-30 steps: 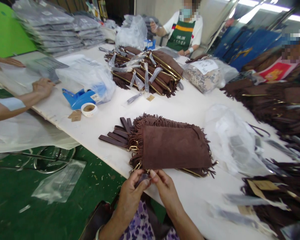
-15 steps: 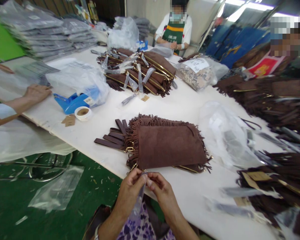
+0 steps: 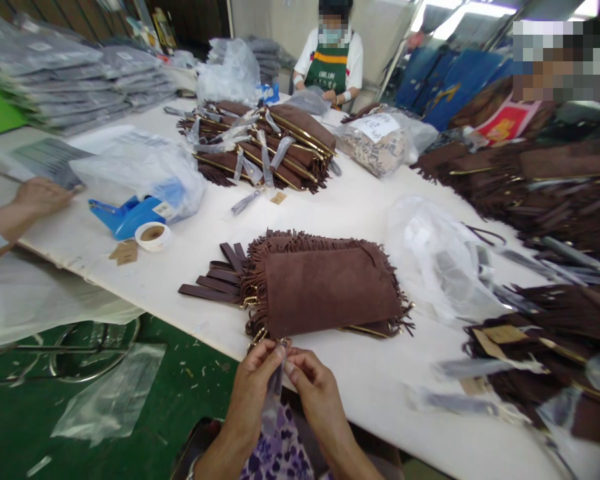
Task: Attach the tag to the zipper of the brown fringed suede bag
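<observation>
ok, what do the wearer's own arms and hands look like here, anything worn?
Both are bare: no gloves and no sleeves on the forearms in view. The left hand has a thin bangle-like band at the wrist, right at the picture's lower edge. The right hand shows no ring, watch or band.

Brown fringed bags, white table, blue tape dispenser, green floor

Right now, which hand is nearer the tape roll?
Left. The left hand is on the side toward the tape roll; the right hand is farther right.
</observation>
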`<state>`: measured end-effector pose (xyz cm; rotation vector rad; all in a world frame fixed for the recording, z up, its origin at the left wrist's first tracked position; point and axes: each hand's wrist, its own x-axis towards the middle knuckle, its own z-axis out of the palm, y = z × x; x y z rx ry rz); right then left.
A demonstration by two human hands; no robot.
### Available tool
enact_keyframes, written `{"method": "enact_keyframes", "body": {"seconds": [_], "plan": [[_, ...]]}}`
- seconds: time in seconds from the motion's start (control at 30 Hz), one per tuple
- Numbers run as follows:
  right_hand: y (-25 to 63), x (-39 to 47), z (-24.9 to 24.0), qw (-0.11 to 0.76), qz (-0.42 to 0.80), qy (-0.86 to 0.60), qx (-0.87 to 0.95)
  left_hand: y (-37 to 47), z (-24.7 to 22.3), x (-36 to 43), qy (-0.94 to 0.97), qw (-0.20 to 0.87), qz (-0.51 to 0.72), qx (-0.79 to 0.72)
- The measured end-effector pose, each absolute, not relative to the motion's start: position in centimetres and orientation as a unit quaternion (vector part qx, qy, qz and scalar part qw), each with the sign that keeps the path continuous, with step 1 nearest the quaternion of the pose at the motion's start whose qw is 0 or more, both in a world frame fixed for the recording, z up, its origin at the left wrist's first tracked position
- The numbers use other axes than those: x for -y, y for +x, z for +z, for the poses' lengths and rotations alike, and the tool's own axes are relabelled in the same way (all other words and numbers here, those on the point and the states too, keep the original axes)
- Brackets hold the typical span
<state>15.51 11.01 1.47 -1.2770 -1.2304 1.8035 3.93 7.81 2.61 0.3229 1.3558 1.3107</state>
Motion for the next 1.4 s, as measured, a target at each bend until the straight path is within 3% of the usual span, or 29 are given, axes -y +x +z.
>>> {"method": "enact_keyframes", "body": {"seconds": [0.63, 1.17, 1.4], "plan": [[15.8, -11.4, 2.6, 0.262, 0.353, -0.505, 0.743, 4.3, 2.5, -6.7, 0.031, 0.612, 0.601, -0.513], [16.7, -11.0, 2.7, 0.293, 0.305, -0.46, 0.781, 4.9, 1.6, -7.0, 0.078, 0.644, 0.595, -0.476], [17.0, -11.5, 3.4, 0.301, 0.389, -0.498, 0.714, 5.2, 0.9, -7.4, 0.061, 0.632, 0.582, -0.509]]}}
